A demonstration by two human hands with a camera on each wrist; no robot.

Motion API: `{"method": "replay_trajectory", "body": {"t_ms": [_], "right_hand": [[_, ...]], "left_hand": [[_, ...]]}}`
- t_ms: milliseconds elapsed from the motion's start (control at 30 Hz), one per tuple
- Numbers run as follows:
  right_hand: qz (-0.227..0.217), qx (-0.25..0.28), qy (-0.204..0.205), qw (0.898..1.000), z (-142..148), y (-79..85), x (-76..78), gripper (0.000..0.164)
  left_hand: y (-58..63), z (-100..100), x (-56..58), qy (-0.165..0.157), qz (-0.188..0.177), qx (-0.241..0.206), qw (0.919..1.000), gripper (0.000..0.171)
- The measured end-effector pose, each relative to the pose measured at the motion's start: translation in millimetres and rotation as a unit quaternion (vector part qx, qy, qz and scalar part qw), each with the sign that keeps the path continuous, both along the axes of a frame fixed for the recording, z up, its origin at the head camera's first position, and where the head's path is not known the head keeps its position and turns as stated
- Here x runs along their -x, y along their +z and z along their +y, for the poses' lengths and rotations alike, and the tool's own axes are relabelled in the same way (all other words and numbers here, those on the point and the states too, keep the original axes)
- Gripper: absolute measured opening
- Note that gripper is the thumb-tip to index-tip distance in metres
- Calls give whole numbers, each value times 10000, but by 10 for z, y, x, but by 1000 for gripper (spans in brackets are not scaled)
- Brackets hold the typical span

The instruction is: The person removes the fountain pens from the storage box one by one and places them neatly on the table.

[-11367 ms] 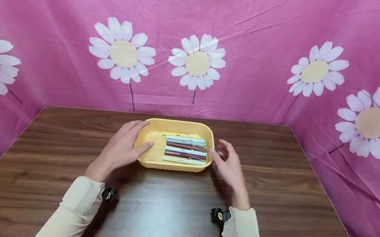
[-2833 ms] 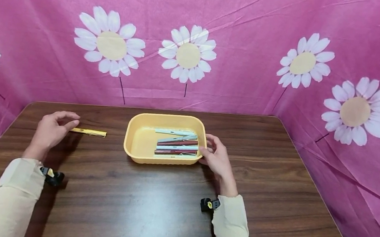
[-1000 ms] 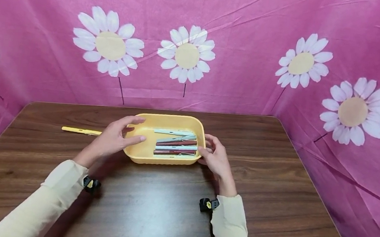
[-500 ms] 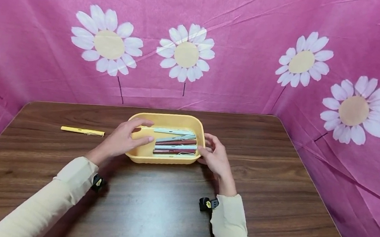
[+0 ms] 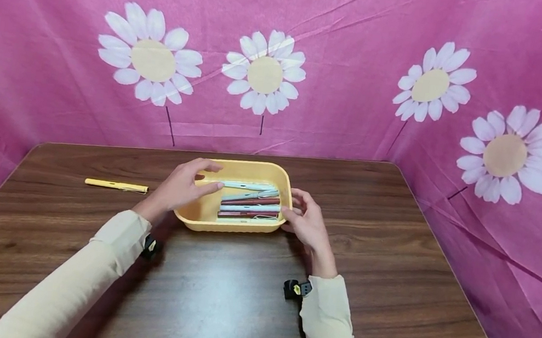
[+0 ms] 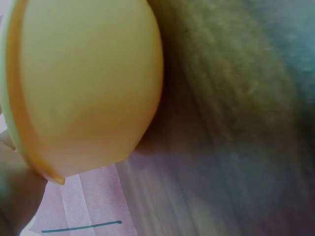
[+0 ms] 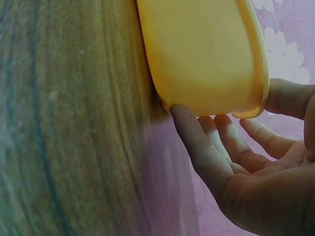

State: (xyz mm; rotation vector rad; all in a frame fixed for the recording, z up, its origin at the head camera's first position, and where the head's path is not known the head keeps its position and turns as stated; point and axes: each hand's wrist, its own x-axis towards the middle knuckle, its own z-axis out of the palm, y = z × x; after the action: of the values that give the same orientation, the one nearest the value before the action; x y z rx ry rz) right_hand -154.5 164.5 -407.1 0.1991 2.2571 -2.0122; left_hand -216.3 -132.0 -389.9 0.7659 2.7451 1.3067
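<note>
A yellow plastic box (image 5: 225,228) stands on the table, holding a row of pens: pale blue, grey-blue, dark red and pale green. My left hand (image 5: 182,184) reaches over its left end, thumb and forefinger parted, tips close to the left end of the light blue pen (image 5: 247,186) at the back of the row. Nothing is between those fingers. My right hand (image 5: 309,221) grips the right end of the box, thumb over the rim and fingers against the outer wall, as the right wrist view shows. Left of the box lies a yellow pen (image 5: 116,185).
The brown wood-grain table (image 5: 231,308) reaches back to a pink cloth (image 5: 339,88) printed with white daisies. This cloth also rises along both sides. Black wrist cameras sit at both cuffs.
The yellow pen has gone from the box to the table at left, released by my left hand. That hand has come back over the box and shifted rightward. My right hand stays on the box.
</note>
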Motion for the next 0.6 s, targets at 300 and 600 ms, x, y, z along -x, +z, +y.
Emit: {"method": "replay_trajectory", "body": {"t_ms": [300, 600], "right_hand": [[33, 49, -1, 10000, 4, 1, -5, 51], [40, 89, -7, 10000, 3, -19, -7, 53]], "left_hand": [[30, 57, 133, -124, -363, 113, 9992, 50], [82, 143, 269, -606, -663, 859, 9923, 50]]}}
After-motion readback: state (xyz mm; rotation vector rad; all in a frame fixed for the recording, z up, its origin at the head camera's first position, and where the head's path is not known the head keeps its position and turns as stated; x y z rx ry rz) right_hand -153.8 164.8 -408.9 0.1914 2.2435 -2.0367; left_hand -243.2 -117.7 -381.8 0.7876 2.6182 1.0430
